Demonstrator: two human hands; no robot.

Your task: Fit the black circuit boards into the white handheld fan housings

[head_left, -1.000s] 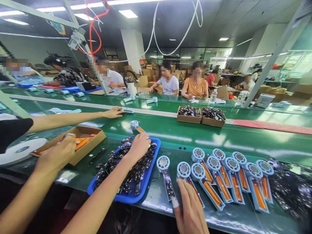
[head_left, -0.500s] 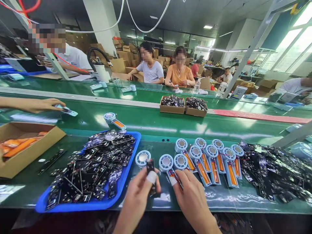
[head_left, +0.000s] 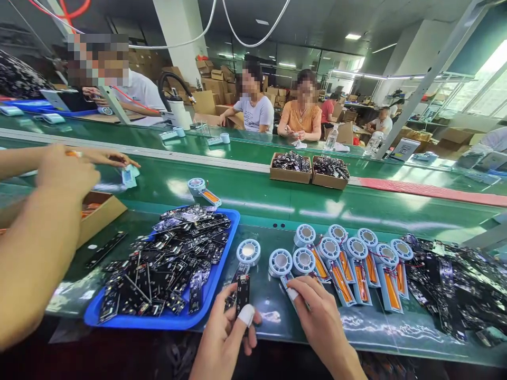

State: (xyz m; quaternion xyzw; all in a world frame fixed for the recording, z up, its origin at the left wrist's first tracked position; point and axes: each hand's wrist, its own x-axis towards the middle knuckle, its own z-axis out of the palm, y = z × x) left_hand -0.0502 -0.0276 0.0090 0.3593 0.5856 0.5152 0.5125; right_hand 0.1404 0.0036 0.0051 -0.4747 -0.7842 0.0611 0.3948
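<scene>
My left hand (head_left: 232,330), its thumb tip wrapped in white, is closed on a narrow black circuit board (head_left: 243,293) held upright. Just beyond it lies a light blue round-headed fan (head_left: 249,252) with a dark board along its handle. My right hand (head_left: 319,311), also with a white-wrapped finger, closes over the handle of another light blue fan (head_left: 281,262) on the bench; its fingers hide most of that handle. Further right stand several fans (head_left: 356,248) with orange strips in their open handles. A blue tray (head_left: 233,227) heaped with circuit boards is at my left.
A co-worker's arms (head_left: 55,195) reach in from the left, above a cardboard box (head_left: 105,211), one hand on a light blue part. A single fan (head_left: 197,186) lies on the green belt behind the tray. Loose boards (head_left: 455,279) pile up at right. Two board-filled boxes (head_left: 291,174) stand farther back.
The view has shifted, so the bench appears further right. A co-worker's second arm has come in over the cardboard box. My hands keep hold of the board and the fan.
</scene>
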